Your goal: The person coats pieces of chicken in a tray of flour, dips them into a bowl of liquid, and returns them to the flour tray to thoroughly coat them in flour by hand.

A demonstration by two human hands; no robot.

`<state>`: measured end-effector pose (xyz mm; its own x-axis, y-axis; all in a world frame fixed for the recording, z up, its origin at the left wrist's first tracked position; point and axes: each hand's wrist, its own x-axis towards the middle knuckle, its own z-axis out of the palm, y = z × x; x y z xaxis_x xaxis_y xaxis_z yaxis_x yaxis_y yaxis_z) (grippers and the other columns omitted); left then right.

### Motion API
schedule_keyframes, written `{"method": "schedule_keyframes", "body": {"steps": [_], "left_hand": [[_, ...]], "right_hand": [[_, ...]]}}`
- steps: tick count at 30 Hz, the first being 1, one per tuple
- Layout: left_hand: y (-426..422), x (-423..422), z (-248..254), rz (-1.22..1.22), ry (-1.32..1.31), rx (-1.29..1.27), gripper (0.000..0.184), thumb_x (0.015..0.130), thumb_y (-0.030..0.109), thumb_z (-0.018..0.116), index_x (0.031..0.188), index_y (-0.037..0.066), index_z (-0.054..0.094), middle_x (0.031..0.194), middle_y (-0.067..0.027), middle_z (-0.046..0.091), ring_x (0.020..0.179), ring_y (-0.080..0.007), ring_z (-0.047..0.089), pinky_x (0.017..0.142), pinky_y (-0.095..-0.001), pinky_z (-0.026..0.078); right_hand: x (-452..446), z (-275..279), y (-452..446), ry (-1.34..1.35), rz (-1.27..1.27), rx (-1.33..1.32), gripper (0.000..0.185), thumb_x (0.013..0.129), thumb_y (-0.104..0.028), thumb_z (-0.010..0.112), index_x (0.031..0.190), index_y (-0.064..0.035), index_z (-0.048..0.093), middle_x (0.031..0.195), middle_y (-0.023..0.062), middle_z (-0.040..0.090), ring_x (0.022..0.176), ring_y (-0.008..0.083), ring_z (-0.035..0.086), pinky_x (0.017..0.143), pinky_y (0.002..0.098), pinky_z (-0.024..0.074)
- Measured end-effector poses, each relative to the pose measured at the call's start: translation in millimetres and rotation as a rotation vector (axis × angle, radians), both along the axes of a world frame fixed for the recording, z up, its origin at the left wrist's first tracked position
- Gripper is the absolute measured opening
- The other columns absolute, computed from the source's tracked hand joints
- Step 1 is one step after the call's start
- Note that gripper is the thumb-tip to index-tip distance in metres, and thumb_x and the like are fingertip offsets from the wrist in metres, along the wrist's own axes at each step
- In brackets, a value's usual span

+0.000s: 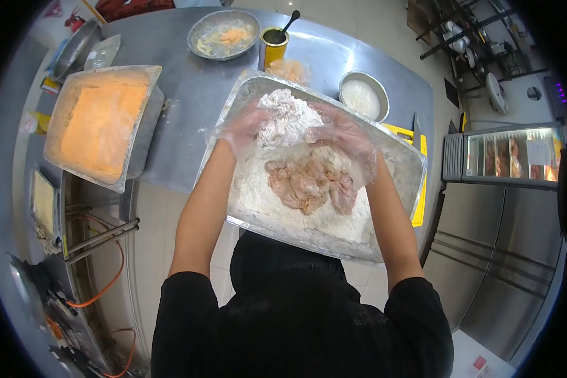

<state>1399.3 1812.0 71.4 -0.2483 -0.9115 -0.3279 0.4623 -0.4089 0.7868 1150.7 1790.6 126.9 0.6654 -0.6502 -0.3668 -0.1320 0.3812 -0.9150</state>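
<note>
A large metal tray [400, 165] of white flour [252, 200] lies in front of me. Both my hands wear clear plastic gloves and are inside it. My left hand [247, 124] and my right hand [346, 132] are on either side of a flour-coated heap of pieces [286, 116] near the tray's far side, with fingers curved round it and partly buried in flour. Nearer to me, raw meat pieces [310, 184] with little coating lie on the flour, just below my right hand.
A deep pan of orange powder [102, 126] is at the left. Beyond the tray are a metal bowl with crumbs [223, 34], a yellow can [274, 48] holding a black-handled utensil, a plastic bag [290, 70] and a bowl of whitish liquid [361, 97]. A yellow board [420, 215] and knife [416, 132] are at right.
</note>
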Motion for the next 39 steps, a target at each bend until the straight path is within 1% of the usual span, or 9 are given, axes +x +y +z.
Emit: {"method": "schedule_keyframes", "body": {"steps": [3, 8, 12, 18, 24, 27, 30, 33, 39], "left_hand": [[4, 1, 9, 0.028, 0.014, 0.029, 0.050, 0.084, 0.001, 0.058, 0.132, 0.001, 0.045, 0.119, -0.0114, 0.062, 0.104, -0.0191, 0.063, 0.086, -0.0325, 0.054], [-6, 20, -24, -0.113, 0.039, -0.048, 0.064, 0.083, 0.003, 0.063, 0.138, -0.004, 0.032, 0.120, -0.0146, 0.059, 0.107, -0.0204, 0.060, 0.091, -0.0340, 0.051], [9, 18, 2, 0.054, -0.014, -0.091, 0.059, 0.078, 0.006, 0.070, 0.130, -0.006, 0.044, 0.117, -0.0129, 0.061, 0.105, -0.0185, 0.060, 0.090, -0.0287, 0.048], [-1, 11, 27, -0.096, -0.596, -0.283, 0.054, 0.076, 0.009, 0.072, 0.125, -0.001, 0.052, 0.112, -0.0083, 0.062, 0.096, -0.0155, 0.059, 0.084, -0.0281, 0.047], [3, 26, 29, -0.128, -0.461, -0.243, 0.054, 0.076, 0.010, 0.070, 0.126, 0.000, 0.051, 0.116, -0.0072, 0.060, 0.097, -0.0147, 0.058, 0.085, -0.0285, 0.047], [8, 31, 19, -0.076, -0.179, -0.225, 0.056, 0.076, 0.007, 0.067, 0.129, 0.001, 0.048, 0.120, -0.0083, 0.058, 0.103, -0.0145, 0.058, 0.088, -0.0289, 0.048], [-3, 38, -16, -0.066, 0.004, -0.355, 0.057, 0.077, 0.001, 0.062, 0.132, 0.001, 0.046, 0.121, -0.0092, 0.058, 0.107, -0.0157, 0.058, 0.091, -0.0297, 0.047], [3, 39, -6, -0.099, 0.073, -0.419, 0.058, 0.076, -0.004, 0.059, 0.132, 0.001, 0.045, 0.122, -0.0102, 0.057, 0.107, -0.0164, 0.057, 0.092, -0.0302, 0.047], [9, 29, 10, -0.181, -0.282, -0.321, 0.061, 0.072, -0.005, 0.062, 0.131, 0.002, 0.047, 0.123, -0.0108, 0.056, 0.113, -0.0172, 0.053, 0.094, -0.0305, 0.046]], "right_hand": [[12, 7, 3, -0.038, -0.083, 0.086, 0.068, 0.086, -0.020, 0.065, 0.142, -0.0017, 0.031, 0.118, 0.0143, 0.057, 0.110, 0.0242, 0.057, 0.097, 0.0440, 0.0462], [11, -1, 8, -0.406, -0.070, 0.116, 0.055, 0.085, -0.021, 0.062, 0.133, -0.0001, 0.044, 0.118, 0.0113, 0.054, 0.103, 0.0185, 0.055, 0.088, 0.0348, 0.0461], [11, 24, 14, -0.148, -0.168, 0.093, 0.048, 0.084, -0.018, 0.064, 0.127, -0.0014, 0.051, 0.114, 0.0084, 0.056, 0.099, 0.0157, 0.056, 0.083, 0.0324, 0.0475], [20, -11, -14, 0.366, -0.118, -0.299, 0.034, 0.082, -0.013, 0.069, 0.114, -0.0014, 0.063, 0.100, 0.0041, 0.064, 0.079, 0.0097, 0.058, 0.073, 0.0269, 0.0494], [20, 13, -15, 0.346, -0.110, -0.478, 0.035, 0.084, -0.017, 0.069, 0.116, -0.0045, 0.063, 0.103, 0.0053, 0.066, 0.081, 0.0077, 0.059, 0.079, 0.0266, 0.0495], [12, 20, -19, 0.306, -0.035, -0.445, 0.035, 0.084, -0.021, 0.070, 0.114, -0.0050, 0.064, 0.103, 0.0053, 0.065, 0.087, 0.0096, 0.058, 0.082, 0.0284, 0.0477], [20, 57, 5, 0.162, -0.232, 0.020, 0.033, 0.083, -0.017, 0.071, 0.109, 0.0002, 0.062, 0.100, 0.0044, 0.063, 0.091, 0.0140, 0.058, 0.085, 0.0291, 0.0441], [3, 22, 8, 0.041, -0.134, 0.078, 0.031, 0.082, -0.018, 0.071, 0.105, -0.0001, 0.062, 0.095, 0.0038, 0.063, 0.088, 0.0147, 0.057, 0.084, 0.0275, 0.0421], [10, 23, 2, 0.449, 0.137, -0.145, 0.041, 0.078, -0.025, 0.076, 0.110, -0.0037, 0.063, 0.101, 0.0069, 0.064, 0.093, 0.0146, 0.059, 0.084, 0.0295, 0.0451]]}}
